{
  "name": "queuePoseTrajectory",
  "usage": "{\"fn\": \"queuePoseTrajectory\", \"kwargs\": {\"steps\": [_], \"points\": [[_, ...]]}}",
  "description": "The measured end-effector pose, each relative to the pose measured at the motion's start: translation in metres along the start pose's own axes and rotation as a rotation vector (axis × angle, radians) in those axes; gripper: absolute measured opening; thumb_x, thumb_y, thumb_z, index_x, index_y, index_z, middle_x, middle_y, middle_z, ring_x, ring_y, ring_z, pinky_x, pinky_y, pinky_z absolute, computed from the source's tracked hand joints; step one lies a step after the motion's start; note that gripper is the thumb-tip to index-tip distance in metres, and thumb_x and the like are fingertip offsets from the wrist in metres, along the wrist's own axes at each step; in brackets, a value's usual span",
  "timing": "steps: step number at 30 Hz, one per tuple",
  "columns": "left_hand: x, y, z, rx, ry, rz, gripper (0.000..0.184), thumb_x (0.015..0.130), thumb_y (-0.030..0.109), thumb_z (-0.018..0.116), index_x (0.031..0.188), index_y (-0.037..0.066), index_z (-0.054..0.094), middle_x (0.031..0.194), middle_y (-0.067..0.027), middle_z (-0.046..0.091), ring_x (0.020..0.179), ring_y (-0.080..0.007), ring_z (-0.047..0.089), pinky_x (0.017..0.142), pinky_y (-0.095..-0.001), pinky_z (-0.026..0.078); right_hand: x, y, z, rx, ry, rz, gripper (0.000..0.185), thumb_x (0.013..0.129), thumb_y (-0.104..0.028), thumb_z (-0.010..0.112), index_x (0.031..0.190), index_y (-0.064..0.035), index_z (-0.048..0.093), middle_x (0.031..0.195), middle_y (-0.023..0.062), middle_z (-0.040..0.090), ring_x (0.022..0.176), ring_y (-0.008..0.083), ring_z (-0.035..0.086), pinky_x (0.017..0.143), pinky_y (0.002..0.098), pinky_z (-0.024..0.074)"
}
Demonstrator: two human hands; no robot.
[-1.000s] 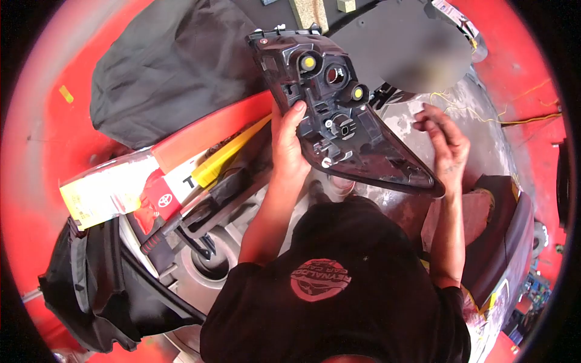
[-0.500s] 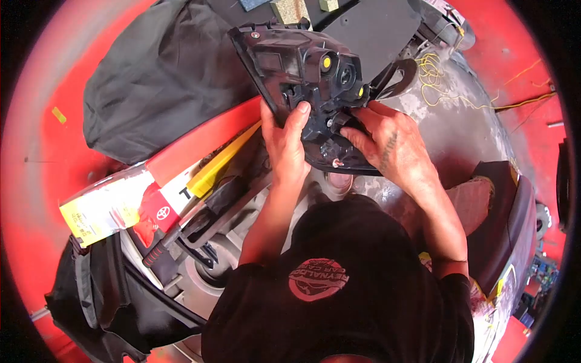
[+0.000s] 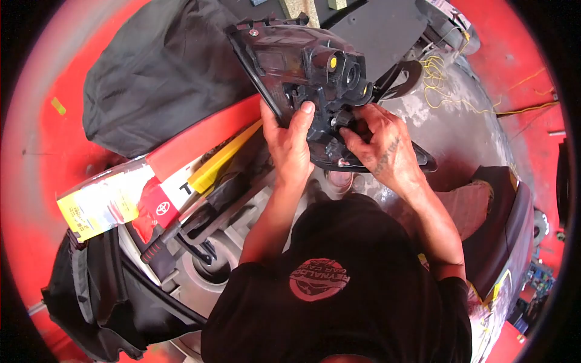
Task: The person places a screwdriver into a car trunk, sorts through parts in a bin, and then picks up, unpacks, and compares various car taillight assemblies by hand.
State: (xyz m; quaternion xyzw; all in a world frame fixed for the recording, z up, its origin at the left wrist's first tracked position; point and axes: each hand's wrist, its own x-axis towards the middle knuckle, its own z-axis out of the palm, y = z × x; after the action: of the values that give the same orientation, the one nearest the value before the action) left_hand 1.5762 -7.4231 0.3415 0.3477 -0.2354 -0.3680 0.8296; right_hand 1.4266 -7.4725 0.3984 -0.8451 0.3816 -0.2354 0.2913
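My left hand (image 3: 288, 142) grasps the black plastic headlight housing with moulded ribs and sockets (image 3: 281, 63) by its near edge; the thumb presses flat on the rear face, and the fingers pass out of sight behind it; my right hand (image 3: 387, 145) is at the rear of the same housing, its thumb and bent fingers closed around a small black cylindrical fitting (image 3: 343, 118); the fingertips are partly hidden.

The housing is in front of my chest, rear face toward me, its narrow end pointing to the lower right beyond my right wrist; whether its underside rests on anything I cannot tell; a bright yellow round cap (image 3: 333, 62) sits in the upper part of its rear face, near an open round socket (image 3: 350, 75).

To the left of the housing lies a large creased black fabric sheet (image 3: 163, 78); below it run a long red panel (image 3: 209, 133) and a bright yellow strip (image 3: 224, 158), side by side; a white-and-yellow printed packet (image 3: 100, 202) lies near their lower end; on the right, a loose thin yellow cord (image 3: 431, 72) trails across a blotchy grey painted surface (image 3: 475, 124); I wear a black shirt with a red printed emblem (image 3: 319, 279).
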Motion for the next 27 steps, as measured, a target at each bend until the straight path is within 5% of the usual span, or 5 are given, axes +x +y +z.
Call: {"fn": "queuePoseTrajectory", "kwargs": {"steps": [7,15,19,22,27], "points": [[0.002,-0.002,0.000,-0.054,0.020,-0.005,0.058,0.089,0.002,0.067,0.141,0.006,0.041,0.126,-0.0072,0.055,0.109,-0.0145,0.057,0.095,-0.0293,0.047,0.001,0.002,0.002,0.002,0.030,-0.015,0.030,0.079,-0.009,0.072,0.104,0.0053,0.061,0.083,0.0200,0.061,0.069,0.0326,0.063,0.064,0.0401,0.0495],[0.001,-0.004,0.000,-0.098,0.014,-0.052,0.059,0.089,0.001,0.067,0.141,0.006,0.041,0.125,-0.0066,0.056,0.108,-0.0141,0.057,0.093,-0.0287,0.048,0.003,0.001,-0.002,-0.083,-0.001,-0.002,0.028,0.083,-0.019,0.069,0.094,0.0053,0.060,0.086,0.0243,0.065,0.077,0.0441,0.065,0.067,0.0483,0.0518],[0.004,-0.007,-0.002,-0.079,0.034,-0.053,0.060,0.089,0.001,0.066,0.143,0.006,0.040,0.127,-0.0073,0.056,0.109,-0.0160,0.058,0.095,-0.0301,0.048,0.002,0.006,-0.002,-0.126,-0.015,-0.015,0.031,0.085,-0.017,0.072,0.105,0.0043,0.065,0.086,0.0222,0.064,0.077,0.0414,0.065,0.068,0.0448,0.0500],[0.005,-0.009,-0.002,-0.132,0.026,-0.077,0.058,0.090,0.004,0.064,0.142,0.006,0.041,0.129,-0.0089,0.056,0.112,-0.0191,0.059,0.097,-0.0338,0.049,-0.001,0.001,-0.013,-0.163,-0.048,-0.045,0.026,0.087,-0.020,0.069,0.097,0.0035,0.066,0.089,0.0195,0.067,0.078,0.0412,0.066,0.066,0.0468,0.0518],[0.012,-0.020,-0.016,-0.133,-0.009,-0.108,0.048,0.094,0.014,0.059,0.139,0.005,0.044,0.128,-0.0116,0.059,0.111,-0.0241,0.062,0.094,-0.0403,0.053,-0.020,-0.016,-0.046,-0.158,0.117,-0.043,0.028,0.086,-0.014,0.071,0.109,0.0017,0.067,0.087,0.0179,0.065,0.074,0.0366,0.066,0.066,0.0418,0.0519]]}}
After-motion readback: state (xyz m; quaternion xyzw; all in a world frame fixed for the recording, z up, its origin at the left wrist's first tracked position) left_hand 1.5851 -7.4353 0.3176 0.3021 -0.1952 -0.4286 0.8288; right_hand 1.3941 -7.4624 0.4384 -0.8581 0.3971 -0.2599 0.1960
